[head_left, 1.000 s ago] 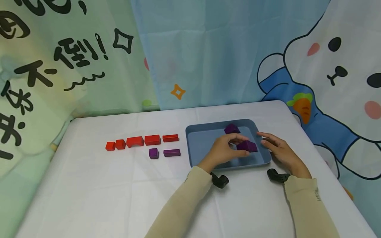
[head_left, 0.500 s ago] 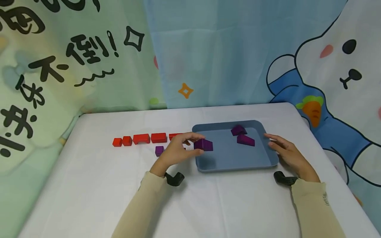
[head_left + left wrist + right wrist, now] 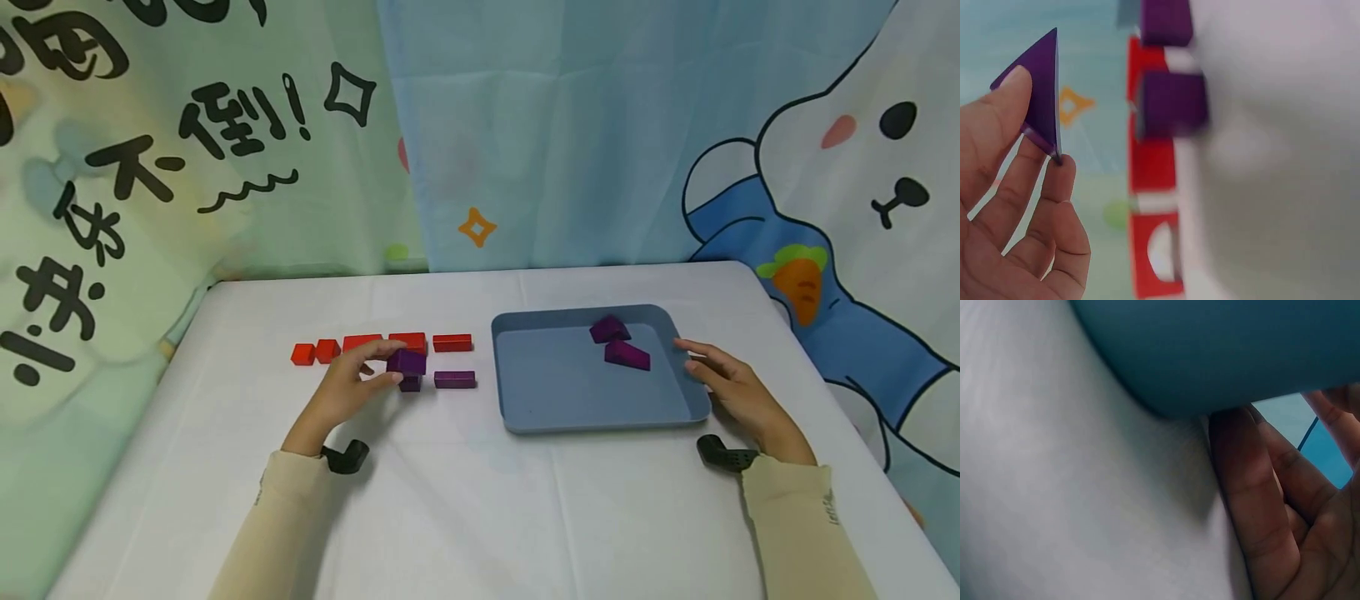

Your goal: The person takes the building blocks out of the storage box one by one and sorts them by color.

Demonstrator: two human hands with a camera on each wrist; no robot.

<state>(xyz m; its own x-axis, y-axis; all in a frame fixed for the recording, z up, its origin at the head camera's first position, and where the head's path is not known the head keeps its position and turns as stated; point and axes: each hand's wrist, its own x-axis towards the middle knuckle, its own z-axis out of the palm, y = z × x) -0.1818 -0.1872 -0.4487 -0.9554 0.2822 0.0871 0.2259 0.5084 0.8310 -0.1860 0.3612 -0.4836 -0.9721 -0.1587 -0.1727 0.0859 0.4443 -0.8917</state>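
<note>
My left hand (image 3: 352, 387) pinches a purple wedge block (image 3: 407, 362) between thumb and fingers, just above a purple cube (image 3: 409, 383) on the white table. The left wrist view shows the same wedge block (image 3: 1038, 103) held at my fingertips (image 3: 1015, 84), with the purple cube (image 3: 1172, 103) beside it. A purple bar (image 3: 454, 379) lies to the right of the cube. Behind them runs a row of red blocks (image 3: 375, 343). My right hand (image 3: 723, 383) rests with straight fingers against the right rim of the blue tray (image 3: 555, 392), which holds two purple blocks (image 3: 618, 342).
Patterned cloth hangs behind the table (image 3: 480, 500). The table's left edge and right edge fall away near the curtains. Black wrist mounts sit on both wrists (image 3: 347, 457).
My left hand has lifted a purple wedge out of the tray and carried it left, over the purple cube. The right hand has stayed at the tray's right rim.
</note>
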